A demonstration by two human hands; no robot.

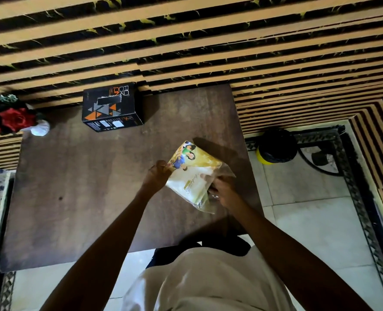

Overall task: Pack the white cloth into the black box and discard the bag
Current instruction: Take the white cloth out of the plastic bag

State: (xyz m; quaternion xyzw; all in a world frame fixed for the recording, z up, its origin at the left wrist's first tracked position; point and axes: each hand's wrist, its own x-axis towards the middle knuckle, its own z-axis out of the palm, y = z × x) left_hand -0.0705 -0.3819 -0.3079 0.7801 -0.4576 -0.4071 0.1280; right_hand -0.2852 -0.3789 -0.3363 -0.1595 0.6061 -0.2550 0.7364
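Note:
Above the right half of the brown table (73, 187) I hold a clear plastic bag (194, 173) with a yellow printed card and the folded white cloth inside. My left hand (158, 176) pinches the bag's left edge. Over at the bag's open right end, my right hand (222, 191) grips the plastic, with fingers showing through it. The black box (112, 107), printed with orange and grey triangles, stands closed at the table's far edge, well apart from both hands.
Red artificial flowers (8, 118) in a white vase (40, 129) sit at the table's far left corner. A yellow bin lined with a black bag (276, 145) stands on the tiled floor right of the table. A striped wall runs behind.

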